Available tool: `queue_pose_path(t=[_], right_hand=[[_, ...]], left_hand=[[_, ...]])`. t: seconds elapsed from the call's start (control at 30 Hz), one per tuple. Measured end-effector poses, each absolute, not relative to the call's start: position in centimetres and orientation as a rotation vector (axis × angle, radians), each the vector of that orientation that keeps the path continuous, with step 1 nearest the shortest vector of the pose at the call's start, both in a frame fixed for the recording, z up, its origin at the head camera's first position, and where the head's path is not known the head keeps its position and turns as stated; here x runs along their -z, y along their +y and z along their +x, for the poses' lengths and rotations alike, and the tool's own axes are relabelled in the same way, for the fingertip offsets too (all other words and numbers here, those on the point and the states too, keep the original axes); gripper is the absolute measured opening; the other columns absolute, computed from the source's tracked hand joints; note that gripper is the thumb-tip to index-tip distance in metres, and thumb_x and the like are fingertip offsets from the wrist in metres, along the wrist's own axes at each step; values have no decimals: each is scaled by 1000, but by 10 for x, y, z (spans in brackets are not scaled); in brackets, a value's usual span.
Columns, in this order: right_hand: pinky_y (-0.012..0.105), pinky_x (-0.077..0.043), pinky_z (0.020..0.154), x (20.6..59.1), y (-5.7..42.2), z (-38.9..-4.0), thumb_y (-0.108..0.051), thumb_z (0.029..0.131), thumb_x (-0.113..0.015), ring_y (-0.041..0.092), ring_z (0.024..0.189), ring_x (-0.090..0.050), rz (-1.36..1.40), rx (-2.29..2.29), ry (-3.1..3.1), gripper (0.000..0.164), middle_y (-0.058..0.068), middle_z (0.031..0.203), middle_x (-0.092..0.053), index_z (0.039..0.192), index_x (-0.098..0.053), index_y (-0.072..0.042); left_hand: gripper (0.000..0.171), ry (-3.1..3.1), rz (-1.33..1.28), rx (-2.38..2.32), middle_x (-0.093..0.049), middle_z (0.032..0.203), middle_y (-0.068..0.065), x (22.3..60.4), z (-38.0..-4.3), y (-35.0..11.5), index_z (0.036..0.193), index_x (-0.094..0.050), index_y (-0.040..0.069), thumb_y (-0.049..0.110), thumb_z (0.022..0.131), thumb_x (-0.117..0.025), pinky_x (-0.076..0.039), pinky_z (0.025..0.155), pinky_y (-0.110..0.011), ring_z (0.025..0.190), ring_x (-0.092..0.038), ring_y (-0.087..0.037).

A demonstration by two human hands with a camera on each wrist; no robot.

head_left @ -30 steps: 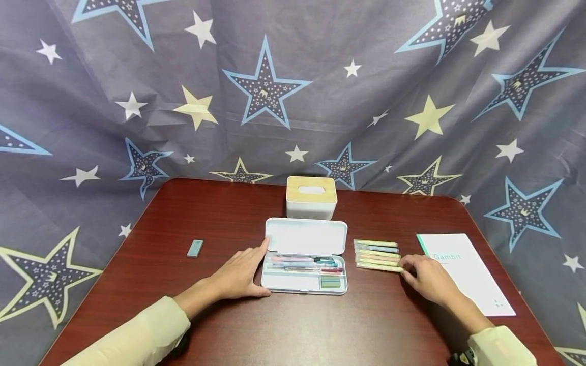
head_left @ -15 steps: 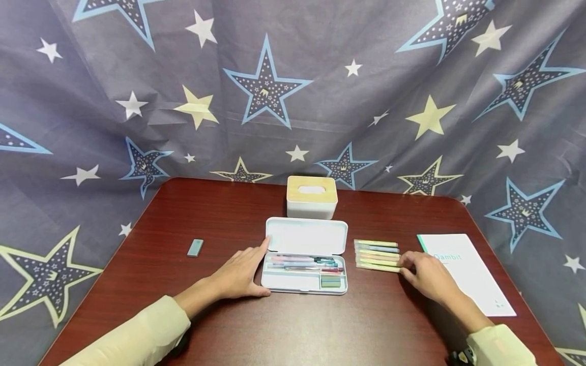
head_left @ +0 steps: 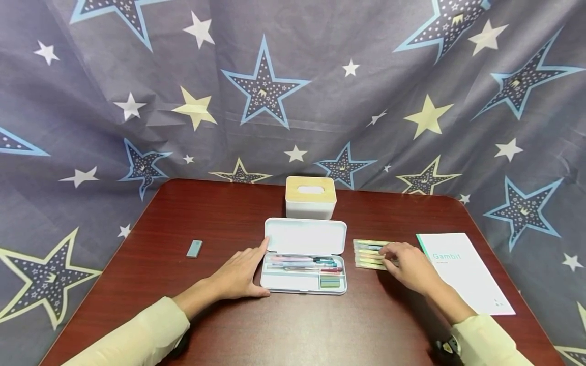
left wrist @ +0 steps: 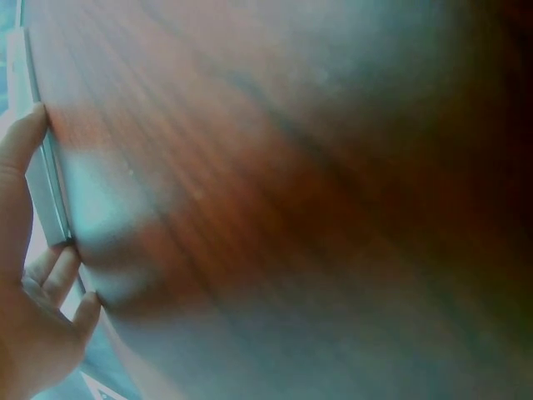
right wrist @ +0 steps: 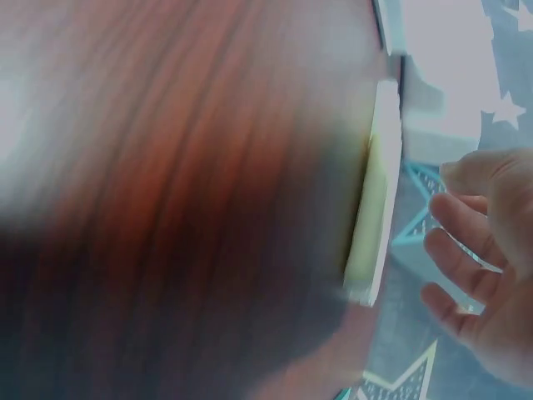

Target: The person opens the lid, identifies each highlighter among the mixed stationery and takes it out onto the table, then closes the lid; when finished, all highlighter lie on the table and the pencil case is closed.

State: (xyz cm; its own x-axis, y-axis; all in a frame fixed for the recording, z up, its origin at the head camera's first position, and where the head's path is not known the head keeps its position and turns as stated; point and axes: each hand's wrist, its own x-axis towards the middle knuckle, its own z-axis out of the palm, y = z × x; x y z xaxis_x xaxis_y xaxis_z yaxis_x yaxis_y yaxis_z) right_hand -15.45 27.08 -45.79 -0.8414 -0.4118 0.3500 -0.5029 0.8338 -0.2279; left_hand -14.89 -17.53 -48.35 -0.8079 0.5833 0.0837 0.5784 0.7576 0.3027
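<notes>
An open white pencil case lies mid-table with its lid tipped back; several pens and a green eraser-like block are inside. My left hand rests along its left end, thumb at the front corner and extended fingers near the hinge. In the left wrist view the thumb touches the case's edge. To the right lies a row of pastel highlighters. Over their right ends is my right hand, fingers loosely bent; in the right wrist view they appear apart from the highlighters, holding nothing.
A white tissue box with a wooden top stands behind the case. At the left lies a small grey-blue block. A white notebook marked "Gambit" lies at the right, and a star-patterned curtain hangs behind the table.
My right hand has moved left and slightly away from me, from the highlighters' right tips to over their right ends. The left hand and the case have stayed put.
</notes>
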Motion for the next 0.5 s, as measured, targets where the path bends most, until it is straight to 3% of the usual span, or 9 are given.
queue_pose_path(t=[0.3,0.5], right_hand=[[33,-51,68,457,231,-162,-12,85,-79,10,78,-63,787,-481,-2729,13,-8,81,-69,97,-75,-14],[34,-53,74,458,207,-165,-11,85,-78,11,82,-64,839,-535,-2761,16,-6,86,-70,99,-74,-14]], left_hand=[[127,2924,972,-504,-57,145,-13,483,-149,-175,162,-14,-1,56,73,-85,-48,98,-48,124,-58,-25],[128,2926,960,-496,-57,145,-13,485,-150,-175,162,-14,0,56,73,-85,-48,98,-48,123,-58,-25]])
